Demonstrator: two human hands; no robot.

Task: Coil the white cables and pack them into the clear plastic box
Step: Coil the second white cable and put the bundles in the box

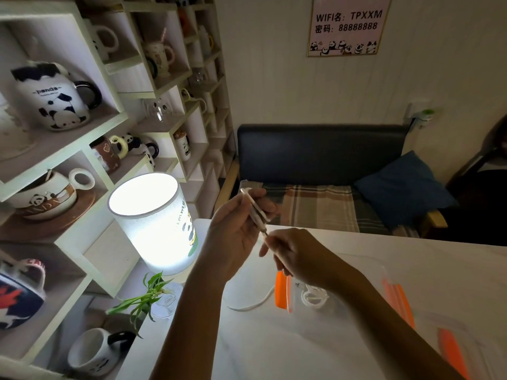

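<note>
- Lit table lamp [153, 223] at 9 o'clock of the hands: one, standing just beside the left forearm. A swing of that elbow could likely knock it.
- Small green plant [142, 297] in a glass holder at 7 o'clock of the lamp: one, equally open to a bump.
- Left hand [236, 231]: fingers curled round a folded bundle of white cable [256, 209], held up above the white table [274, 346]. If this grip eases, the folds would probably spring loose.
- Right hand [299, 256], at 4 o'clock of the left: fingertips pinched on the cable's end at the bundle's lower tip. It looks like a plug, too small to be sure. A slip there could let the wrap unwind.
- Loose white cable [255, 303] on the table at 6 o'clock of the hands: one length, reaching toward the box; it may snag.
- Clear plastic box [384, 292] with orange clips, at 5 o'clock: one, open, with one coiled cable [312, 296] inside.
- Lid [461, 349] at far right: one, I think; its edges are hard to make out.
- White cables counted: three.
</note>
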